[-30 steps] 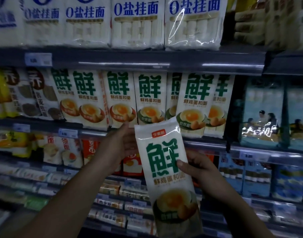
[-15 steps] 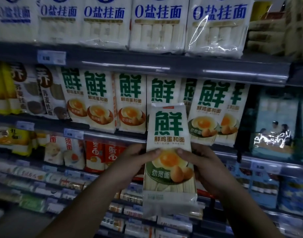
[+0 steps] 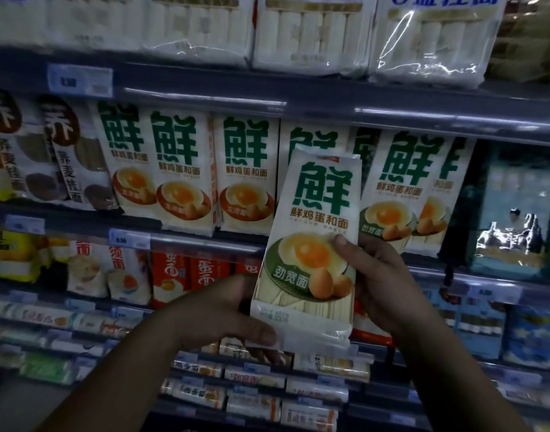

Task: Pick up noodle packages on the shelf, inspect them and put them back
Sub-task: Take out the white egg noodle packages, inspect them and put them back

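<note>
I hold one white noodle package (image 3: 317, 232) with big green lettering and an egg picture upright in front of the middle shelf. My left hand (image 3: 224, 313) grips its lower left corner, thumb across the bottom front. My right hand (image 3: 379, 282) holds its right edge, thumb pressed on the egg picture. The package's top overlaps an identical package (image 3: 301, 138) standing on the shelf behind it. More of the same packages (image 3: 245, 176) stand in a row on that shelf (image 3: 186, 241).
The top shelf (image 3: 267, 98) carries clear bags of white noodles (image 3: 311, 29). Brown-labelled packages (image 3: 61, 157) stand at the left, blue ones (image 3: 514, 213) at the right. Lower shelves hold orange packs (image 3: 186, 275) and flat stacked packets (image 3: 255, 400).
The package rose and moved closer to the shelf row, tilting slightly right. My left hand slid down to its bottom corner. The view shifted upward and nearer to the shelves.
</note>
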Available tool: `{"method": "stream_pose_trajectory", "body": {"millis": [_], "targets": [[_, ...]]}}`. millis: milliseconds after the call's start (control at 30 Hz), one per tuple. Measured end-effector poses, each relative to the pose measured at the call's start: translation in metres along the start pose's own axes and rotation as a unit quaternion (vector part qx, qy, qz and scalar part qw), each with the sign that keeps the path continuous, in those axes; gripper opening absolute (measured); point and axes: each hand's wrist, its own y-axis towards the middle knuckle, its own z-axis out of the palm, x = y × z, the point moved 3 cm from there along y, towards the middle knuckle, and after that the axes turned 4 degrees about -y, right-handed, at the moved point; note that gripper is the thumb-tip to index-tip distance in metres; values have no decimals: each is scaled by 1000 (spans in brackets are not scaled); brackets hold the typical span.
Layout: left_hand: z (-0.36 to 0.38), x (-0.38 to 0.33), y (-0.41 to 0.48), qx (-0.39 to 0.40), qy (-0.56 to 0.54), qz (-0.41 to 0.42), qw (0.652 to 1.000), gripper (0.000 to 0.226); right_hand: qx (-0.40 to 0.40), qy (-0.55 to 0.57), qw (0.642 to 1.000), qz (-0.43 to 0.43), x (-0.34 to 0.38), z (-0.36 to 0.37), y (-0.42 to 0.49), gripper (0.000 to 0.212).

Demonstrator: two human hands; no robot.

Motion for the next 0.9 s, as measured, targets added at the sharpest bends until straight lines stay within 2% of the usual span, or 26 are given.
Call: {"method": "stream_pose_trajectory", "body": {"millis": [267,333,433,500,633,767,900], "targets": [[-27,0,1,34,53,-13,998,60,-1,12,1000,-17,-1,10,12,38],[-33,0,8,-30,47,-10,998,63,-5,-6,1000,-25,2,10,16,42],[-39,-18,24,-190,58,77,977,30,-16,-56,997,-44,9,14,21,39],[-44,-29,35,-251,88,124,956,22,-43,-90,994,-53,14,16,27,31],[-55,-40,54,-281,116,158,940,19,-89,-168,979,-72,31,16,45,24],[-66,-51,73,-310,146,184,921,22,-158,-276,940,-121,45,9,67,23],[-79,-52,91,-352,132,205,904,23,-190,-301,922,-154,47,7,83,30]]}}
